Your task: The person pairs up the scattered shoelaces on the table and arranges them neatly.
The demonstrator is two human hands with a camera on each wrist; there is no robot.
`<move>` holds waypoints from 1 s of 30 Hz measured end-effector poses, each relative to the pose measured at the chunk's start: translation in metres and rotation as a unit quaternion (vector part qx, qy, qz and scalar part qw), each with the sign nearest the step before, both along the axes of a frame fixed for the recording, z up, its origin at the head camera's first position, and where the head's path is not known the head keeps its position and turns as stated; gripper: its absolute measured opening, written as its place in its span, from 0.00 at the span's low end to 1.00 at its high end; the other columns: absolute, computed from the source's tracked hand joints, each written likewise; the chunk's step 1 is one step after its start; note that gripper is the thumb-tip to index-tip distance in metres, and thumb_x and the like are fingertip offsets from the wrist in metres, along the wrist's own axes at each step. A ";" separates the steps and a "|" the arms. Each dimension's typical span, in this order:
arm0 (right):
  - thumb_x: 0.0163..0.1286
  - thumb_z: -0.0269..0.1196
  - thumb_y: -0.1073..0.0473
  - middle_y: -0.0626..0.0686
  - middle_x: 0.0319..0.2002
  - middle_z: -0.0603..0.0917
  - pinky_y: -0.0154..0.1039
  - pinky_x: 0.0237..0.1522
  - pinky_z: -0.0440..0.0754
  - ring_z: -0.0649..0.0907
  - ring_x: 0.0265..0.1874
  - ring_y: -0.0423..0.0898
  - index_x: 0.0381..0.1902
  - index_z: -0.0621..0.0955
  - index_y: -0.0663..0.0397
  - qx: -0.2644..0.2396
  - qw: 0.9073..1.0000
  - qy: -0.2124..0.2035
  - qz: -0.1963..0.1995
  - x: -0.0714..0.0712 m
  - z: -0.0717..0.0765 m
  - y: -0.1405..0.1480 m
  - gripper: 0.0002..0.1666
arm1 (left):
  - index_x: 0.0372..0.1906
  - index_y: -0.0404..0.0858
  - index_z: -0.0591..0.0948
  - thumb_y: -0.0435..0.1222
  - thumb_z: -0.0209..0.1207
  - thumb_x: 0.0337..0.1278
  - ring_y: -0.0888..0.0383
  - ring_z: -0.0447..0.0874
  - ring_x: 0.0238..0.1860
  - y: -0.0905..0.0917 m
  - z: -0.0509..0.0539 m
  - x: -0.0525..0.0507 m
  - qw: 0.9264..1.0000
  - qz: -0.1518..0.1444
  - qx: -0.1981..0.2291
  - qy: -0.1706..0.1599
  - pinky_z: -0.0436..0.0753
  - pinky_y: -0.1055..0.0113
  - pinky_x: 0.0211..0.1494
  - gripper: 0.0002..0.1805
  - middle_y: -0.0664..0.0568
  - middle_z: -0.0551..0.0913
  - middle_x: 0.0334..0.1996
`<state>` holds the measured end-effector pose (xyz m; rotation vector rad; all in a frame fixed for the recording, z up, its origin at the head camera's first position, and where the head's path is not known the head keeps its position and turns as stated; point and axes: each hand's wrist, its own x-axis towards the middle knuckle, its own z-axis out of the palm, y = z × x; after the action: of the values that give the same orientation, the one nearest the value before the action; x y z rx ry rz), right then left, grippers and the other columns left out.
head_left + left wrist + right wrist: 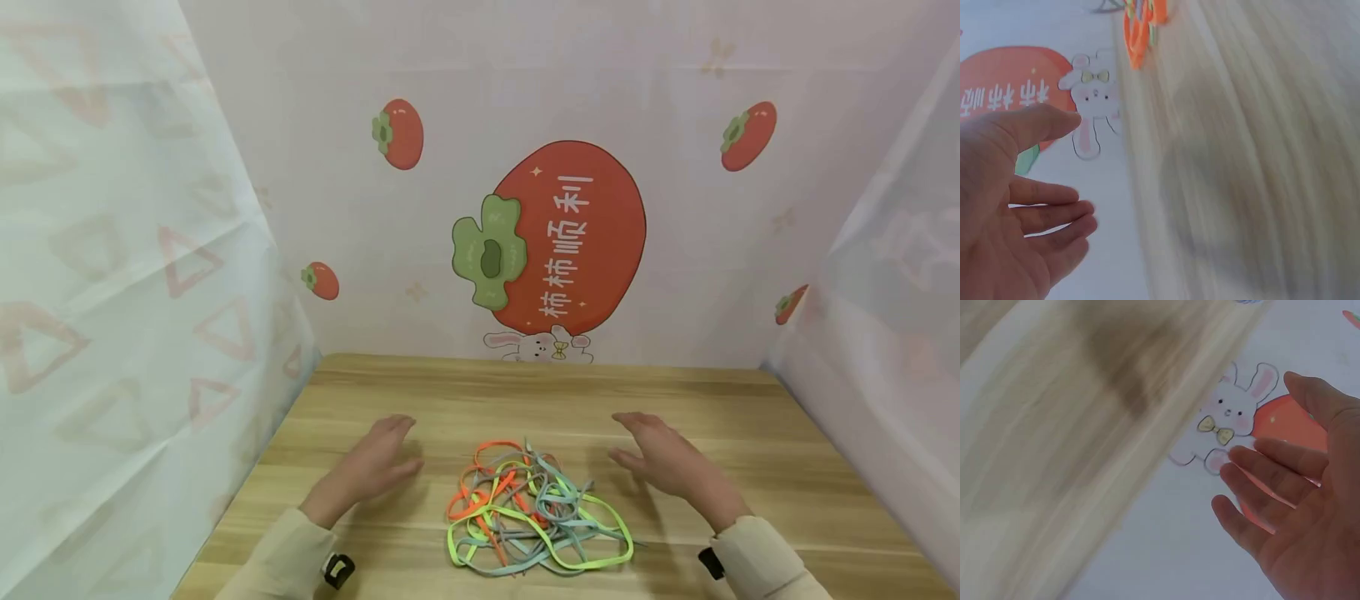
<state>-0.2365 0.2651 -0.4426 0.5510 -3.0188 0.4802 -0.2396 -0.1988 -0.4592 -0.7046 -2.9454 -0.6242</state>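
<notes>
A loose tangle of flat shoelaces (517, 508) in orange, neon yellow, grey and pale blue lies on the wooden table. To its left, my left hand (375, 462) hovers over the tabletop with relaxed fingers and holds nothing. My right hand (667, 458) is held likewise on the other side, apart from the laces. In the left wrist view, a bit of the orange lace (1138, 37) shows at the top, beyond the left hand (1029, 194). The right wrist view has the right hand (1297, 481) with its fingers spread; only a scrap of lace appears at the top edge.
The light wood table (420, 400) ends at a white back sheet (360, 208) printed with persimmons and a rabbit. Similar sheets hang along the left side (135, 275) and the right side (900, 250). Black straps (339, 570) sit at both wrists.
</notes>
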 end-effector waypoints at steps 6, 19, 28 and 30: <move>0.75 0.69 0.49 0.64 0.64 0.83 0.63 0.67 0.80 0.81 0.66 0.64 0.67 0.79 0.66 0.003 1.000 -0.015 0.022 -0.011 0.006 -0.031 0.33 | 0.69 0.22 0.73 0.41 0.67 0.70 0.32 0.75 0.71 0.025 0.002 -0.008 0.996 -0.052 0.040 -0.059 0.73 0.37 0.74 0.34 0.28 0.78 0.67; 0.76 0.68 0.53 0.62 0.62 0.86 0.59 0.64 0.83 0.84 0.62 0.59 0.65 0.81 0.65 -0.027 0.982 -0.082 0.166 -0.038 0.013 -0.096 0.27 | 0.59 0.30 0.83 0.47 0.66 0.71 0.48 0.88 0.55 0.085 0.001 -0.031 0.978 -0.137 0.095 -0.126 0.87 0.53 0.58 0.25 0.40 0.88 0.55; 0.73 0.71 0.58 0.48 0.49 0.91 0.44 0.53 0.88 0.88 0.48 0.43 0.54 0.88 0.51 -0.054 0.964 -0.112 0.235 -0.053 -0.004 -0.123 0.13 | 0.45 0.36 0.86 0.34 0.69 0.66 0.65 0.85 0.35 0.114 -0.015 -0.035 0.967 -0.129 0.143 -0.169 0.85 0.72 0.39 0.08 0.54 0.89 0.38; 0.73 0.70 0.59 0.45 0.46 0.91 0.39 0.49 0.88 0.87 0.44 0.38 0.52 0.89 0.48 -0.070 0.960 -0.126 0.239 -0.054 -0.006 -0.126 0.11 | 0.43 0.39 0.86 0.34 0.69 0.67 0.67 0.84 0.38 0.116 -0.017 -0.035 0.968 -0.126 0.145 -0.159 0.84 0.72 0.44 0.04 0.54 0.90 0.39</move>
<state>-0.2904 0.1390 -0.4486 1.3097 -3.0270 0.8352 -0.2750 -0.0827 -0.4760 -1.0387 -2.9560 -1.2702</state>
